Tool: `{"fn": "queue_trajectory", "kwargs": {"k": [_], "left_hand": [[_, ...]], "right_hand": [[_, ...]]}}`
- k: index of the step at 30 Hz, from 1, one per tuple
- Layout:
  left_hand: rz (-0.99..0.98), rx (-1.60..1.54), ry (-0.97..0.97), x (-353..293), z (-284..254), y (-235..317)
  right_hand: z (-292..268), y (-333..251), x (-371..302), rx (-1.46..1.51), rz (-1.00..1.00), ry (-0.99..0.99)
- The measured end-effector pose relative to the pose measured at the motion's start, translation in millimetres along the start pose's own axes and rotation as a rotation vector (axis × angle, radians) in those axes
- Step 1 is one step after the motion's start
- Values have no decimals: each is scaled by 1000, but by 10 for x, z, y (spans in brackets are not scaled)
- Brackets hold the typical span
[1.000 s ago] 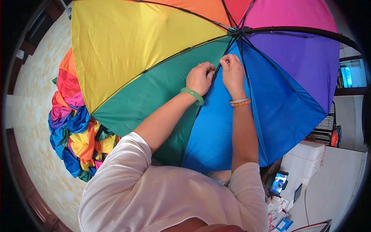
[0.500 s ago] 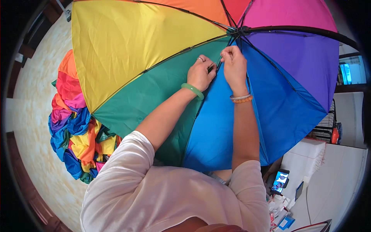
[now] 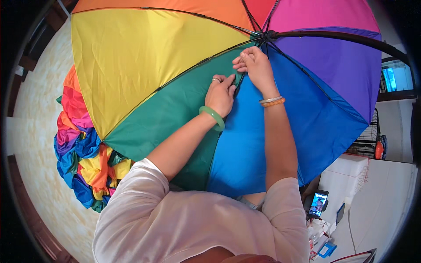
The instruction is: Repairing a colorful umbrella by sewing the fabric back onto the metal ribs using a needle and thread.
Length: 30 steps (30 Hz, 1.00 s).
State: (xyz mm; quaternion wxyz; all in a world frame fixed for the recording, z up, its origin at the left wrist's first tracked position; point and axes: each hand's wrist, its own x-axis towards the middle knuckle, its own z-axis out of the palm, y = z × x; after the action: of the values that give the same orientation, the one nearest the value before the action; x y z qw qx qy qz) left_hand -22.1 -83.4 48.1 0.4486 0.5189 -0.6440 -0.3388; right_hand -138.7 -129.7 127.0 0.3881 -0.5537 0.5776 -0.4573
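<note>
An opened rainbow umbrella (image 3: 131, 52) spreads its inside toward me, with black ribs meeting at a dark hub (image 3: 268, 37). From the hub its black shaft (image 3: 342, 34) runs off to the right. On the rib (image 3: 238, 83) between the green and blue panels, my left hand (image 3: 220, 94) has thumb and fingers closed. Just above and to the right, my right hand (image 3: 258, 70) is held off the cloth, thumb pressed to curled fingers. Anything pinched there is too fine to make out.
A heap of crumpled multicoloured cloth (image 3: 90, 153) lies on the floor at left. To the lower right, a phone (image 3: 318, 204) stands on a holder by a white table (image 3: 372, 206) with small items. A black wire rack (image 3: 368, 136) is behind it.
My right hand has moved up and left, away from the rib. My left hand has slid slightly down and left. The umbrella has shifted a little left.
</note>
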Motion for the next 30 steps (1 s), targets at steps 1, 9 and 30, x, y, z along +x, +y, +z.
{"fn": "queue_trajectory", "kwargs": {"k": [1,9,30], "left_hand": [[14,-35,-62,24,-33,-24],[72,-185,-148,92,-78,-82],[-89,-364,-339,-392,-871,1179]], "right_hand": [[11,3,8,51,33,-29],[81,26,-72,144,70,-134],[-261,-752,-2073,-58,-350,316]]}}
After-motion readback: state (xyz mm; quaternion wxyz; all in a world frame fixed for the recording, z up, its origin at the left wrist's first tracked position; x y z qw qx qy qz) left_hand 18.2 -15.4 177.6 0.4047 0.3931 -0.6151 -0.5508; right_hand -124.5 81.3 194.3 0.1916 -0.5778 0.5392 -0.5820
